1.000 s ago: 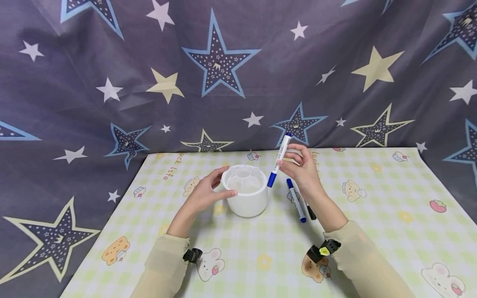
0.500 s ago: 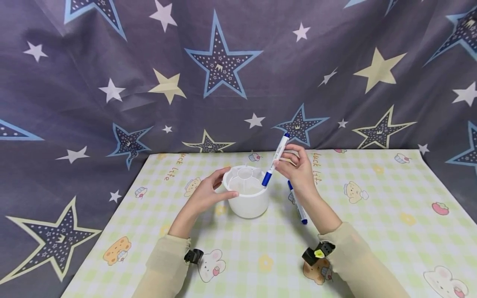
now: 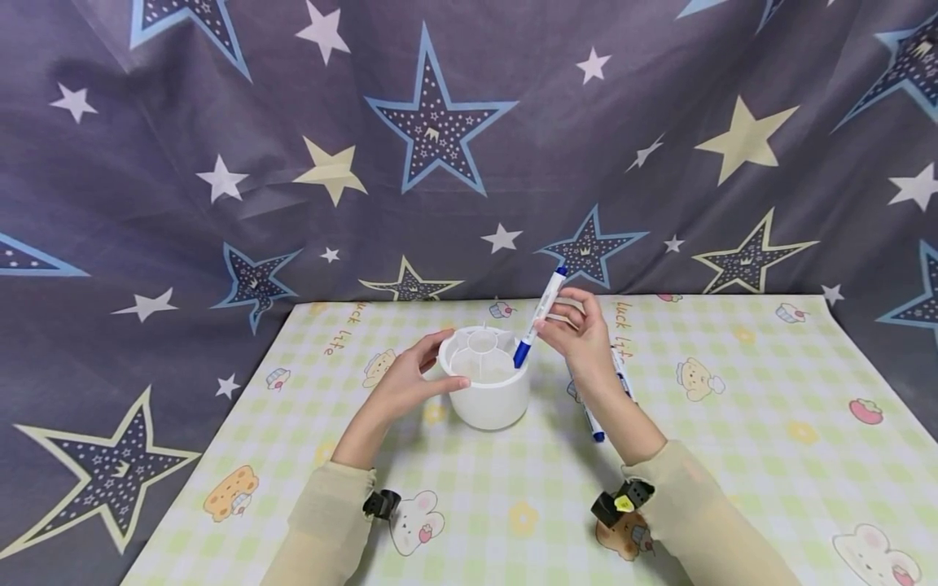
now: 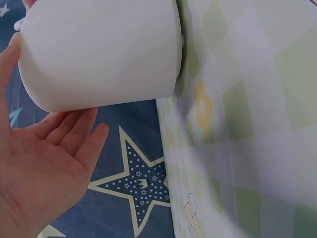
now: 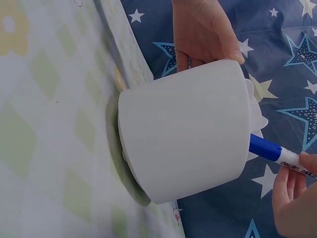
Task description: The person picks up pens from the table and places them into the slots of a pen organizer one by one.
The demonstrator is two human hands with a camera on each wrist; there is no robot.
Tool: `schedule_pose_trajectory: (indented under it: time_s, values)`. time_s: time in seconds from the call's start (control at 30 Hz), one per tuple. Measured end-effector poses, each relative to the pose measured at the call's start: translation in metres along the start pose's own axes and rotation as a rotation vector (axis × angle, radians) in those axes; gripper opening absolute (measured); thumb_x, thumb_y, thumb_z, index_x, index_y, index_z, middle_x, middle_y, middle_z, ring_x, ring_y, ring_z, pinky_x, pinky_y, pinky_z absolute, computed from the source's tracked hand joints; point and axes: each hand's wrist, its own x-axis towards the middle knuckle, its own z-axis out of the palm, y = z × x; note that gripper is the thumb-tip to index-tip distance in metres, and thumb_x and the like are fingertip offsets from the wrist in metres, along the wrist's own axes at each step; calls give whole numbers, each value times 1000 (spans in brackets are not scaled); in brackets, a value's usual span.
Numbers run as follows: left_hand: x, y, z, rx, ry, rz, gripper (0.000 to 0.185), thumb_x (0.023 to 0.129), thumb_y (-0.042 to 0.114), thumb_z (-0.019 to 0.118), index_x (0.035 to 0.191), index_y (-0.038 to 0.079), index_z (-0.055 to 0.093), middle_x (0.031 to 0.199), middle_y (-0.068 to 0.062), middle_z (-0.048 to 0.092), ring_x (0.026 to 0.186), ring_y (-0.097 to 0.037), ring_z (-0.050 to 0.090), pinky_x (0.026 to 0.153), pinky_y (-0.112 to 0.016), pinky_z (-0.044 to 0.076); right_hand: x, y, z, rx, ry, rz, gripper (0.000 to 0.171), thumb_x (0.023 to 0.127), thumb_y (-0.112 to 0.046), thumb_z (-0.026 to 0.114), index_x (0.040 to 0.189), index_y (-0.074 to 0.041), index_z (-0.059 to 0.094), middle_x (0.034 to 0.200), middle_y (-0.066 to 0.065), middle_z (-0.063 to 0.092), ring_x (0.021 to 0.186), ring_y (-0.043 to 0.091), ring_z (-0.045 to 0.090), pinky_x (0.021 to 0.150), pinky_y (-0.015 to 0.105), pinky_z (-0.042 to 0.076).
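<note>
A white round holder point(image 3: 487, 399) with inner compartments stands on the checked mat point(image 3: 513, 505). My left hand point(image 3: 443, 358) grips its left side, thumb in front and fingers behind. In the left wrist view the left hand point(image 4: 44, 158) lies against the holder's wall point(image 4: 99, 49). My right hand point(image 3: 557, 325) pinches a white marker point(image 3: 541, 313), tilted, with its blue cap down and just inside the holder's right rim. In the right wrist view the marker point(image 5: 277, 154) meets the top of the holder point(image 5: 183, 129), and the left hand's fingers point(image 5: 203, 29) show behind it.
Two more markers lie on the mat right of the holder, one with a blue end point(image 3: 593, 425) and another point(image 3: 623, 376) partly hidden by my right forearm. A star-print cloth point(image 3: 440, 163) hangs behind the table and drapes down its left side.
My right hand has carried the marker left and down, so its blue cap went from beside the holder to inside the rim. The left hand stayed on the holder.
</note>
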Motion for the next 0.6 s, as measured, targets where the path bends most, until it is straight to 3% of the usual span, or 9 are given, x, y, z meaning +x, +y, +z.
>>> schedule_pose_trajectory:
  time_s: [0.3, 0.6]
  values:
    - [-1, 1, 0, -3, 5, -11, 82, 83, 24, 82, 152, 13, 39, 158, -9, 41, 146, -31, 39, 125, -44, 31, -2, 3, 2, -63, -3, -32, 50, 88, 14, 63, 124, -18, 48, 98, -12, 69, 90, 4, 69, 85, 21, 61]
    - [0, -1, 0, 5, 3, -9, 81, 84, 24, 82, 152, 14, 40, 157, -10, 42, 146, -31, 39, 125, -44, 31, -2, 5, 4, -85, 8, -59, 49, 86, 14, 64, 120, -18, 51, 96, -13, 69, 88, 4, 69, 83, 21, 61]
